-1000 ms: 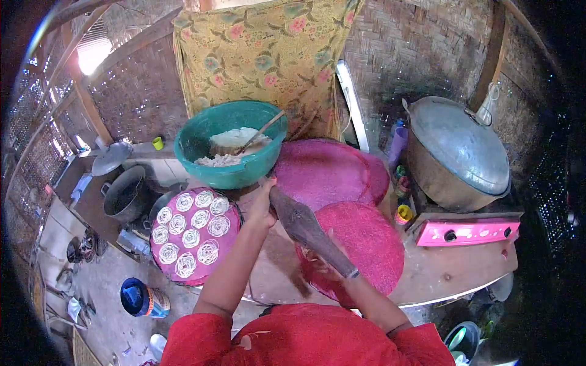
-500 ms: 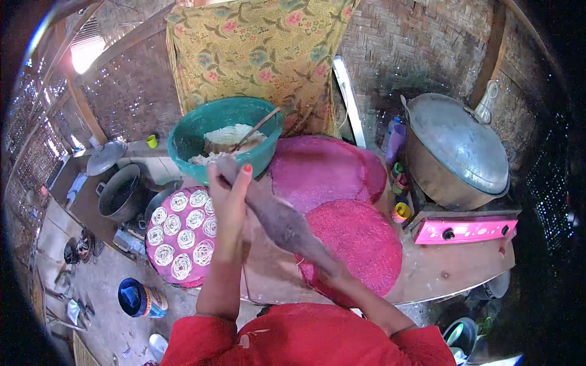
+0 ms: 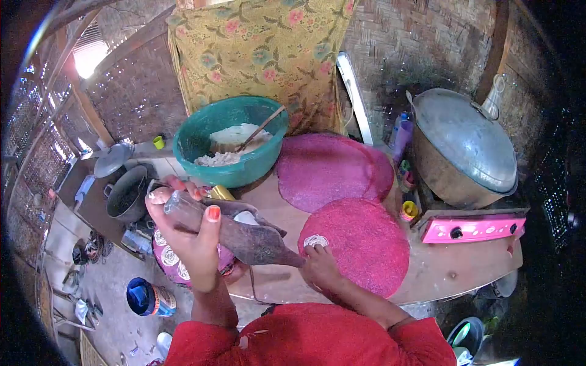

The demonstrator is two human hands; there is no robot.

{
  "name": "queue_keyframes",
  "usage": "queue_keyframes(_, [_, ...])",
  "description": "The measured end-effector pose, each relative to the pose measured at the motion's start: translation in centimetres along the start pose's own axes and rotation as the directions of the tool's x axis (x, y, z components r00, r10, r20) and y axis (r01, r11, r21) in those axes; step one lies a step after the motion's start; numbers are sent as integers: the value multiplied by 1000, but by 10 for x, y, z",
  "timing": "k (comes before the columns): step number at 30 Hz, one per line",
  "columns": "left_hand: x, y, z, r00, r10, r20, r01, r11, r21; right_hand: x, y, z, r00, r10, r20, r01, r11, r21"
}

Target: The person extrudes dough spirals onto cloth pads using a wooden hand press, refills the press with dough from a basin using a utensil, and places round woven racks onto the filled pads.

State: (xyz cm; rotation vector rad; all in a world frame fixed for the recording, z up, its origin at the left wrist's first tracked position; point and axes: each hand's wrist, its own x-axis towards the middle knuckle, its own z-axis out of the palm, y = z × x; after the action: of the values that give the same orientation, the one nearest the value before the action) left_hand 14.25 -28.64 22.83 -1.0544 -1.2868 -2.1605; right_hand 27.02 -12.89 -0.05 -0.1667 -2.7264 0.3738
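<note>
Currently, dark bag [image 3: 253,244] spans both hands.
Left hand [image 3: 194,247] grips wide end; right hand [image 3: 322,267] grasps tip near white coil [image 3: 315,241].

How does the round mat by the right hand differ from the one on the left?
The right mat looks bright reddish-pink; the left mat, more purple. One white swirl shows on the right mat; several show on the left mat, which the left hand partly hides. Both bear white swirled strands.
</note>
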Motion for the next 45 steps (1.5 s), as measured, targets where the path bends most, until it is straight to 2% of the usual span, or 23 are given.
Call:
queue_keyframes(2, [-1, 1, 0, 1000, -17, -12, 17, 1000, -15, 0, 4, 3, 999, 20, 26, -20, 1000, 5])
queue_keyframes(3, [-1, 0, -1, 1000, -18, -14, 18, 1000, -12, -5, 15, 13, 985, 175, -3, -170, 959, 226])
queue_keyframes(4, [-1, -1, -3, 1000, -24, -18, 24, 1000, -4, -10, 26, 21, 944, 330, 4, -299, 849, 436])
queue_keyframes(9, [-4, -8, -2, 999, -45, -10, 45, 999, 31, -26, 64, 40, 904, 420, -81, -362, 851, 380])
queue_keyframes(11, [-5, -8, 2, 997, -71, -30, 73, 994, 77, -23, 57, 17, 921, 379, -88, -345, 900, 267])
queue_keyframes(12, [-5, -9, 2, 997, -70, -29, 72, 995, 75, -25, 59, 17, 920, 381, -90, -346, 900, 267])
queue_keyframes(14, [-5, -12, 1, 996, -78, -32, 80, 995, 67, -29, 65, 18, 929, 335, -157, -306, 934, 183])
queue_keyframes(15, [-5, -12, 0, 996, -79, -30, 81, 994, 68, -29, 63, 12, 928, 337, -156, -308, 933, 185])
queue_keyframes(17, [-4, -12, -2, 997, -77, -20, 78, 995, 55, -33, 54, -6, 952, 295, -87, -290, 955, 66])
queue_keyframes(21, [-5, -15, -3, 997, -65, -47, 68, 994, 82, -36, 44, -3, 947, 319, -23, -318, 947, 46])
queue_keyframes(23, [-5, -15, -4, 994, -85, -75, 92, 990, 103, -35, 52, 10, 966, 258, -3, -258, 966, 0])
queue_keyframes(26, [-3, -15, -4, 997, -54, -57, 59, 994, 93, -29, 52, 10, 950, 308, -38, -308, 951, 12])
queue_keyframes(29, [-2, -18, -10, 999, -35, -39, 38, 995, 90, -21, 59, 10, 953, 293, -73, -297, 954, -38])
queue_keyframes(33, [-2, -17, -10, 998, -39, -46, 44, 993, 109, -13, 59, 0, 954, 297, -46, -299, 954, -25])
queue_keyframes(36, [-3, -17, -11, 998, -45, -53, 51, 992, 115, -9, 67, 2, 958, 272, -91, -275, 961, -20])
queue_keyframes(38, [-3, -18, -13, 997, -50, -62, 58, 990, 129, -1, 75, 2, 956, 294, -16, -294, 956, 14])
queue_keyframes(41, [-3, -18, -14, 996, -71, -47, 76, 988, 135, 14, 81, -4, 951, 309, -2, -309, 951, 4])
queue_keyframes(45, [-5, -18, -14, 994, -82, -73, 91, 987, 130, 24, 90, 13, 974, 227, 3, -227, 973, -39])
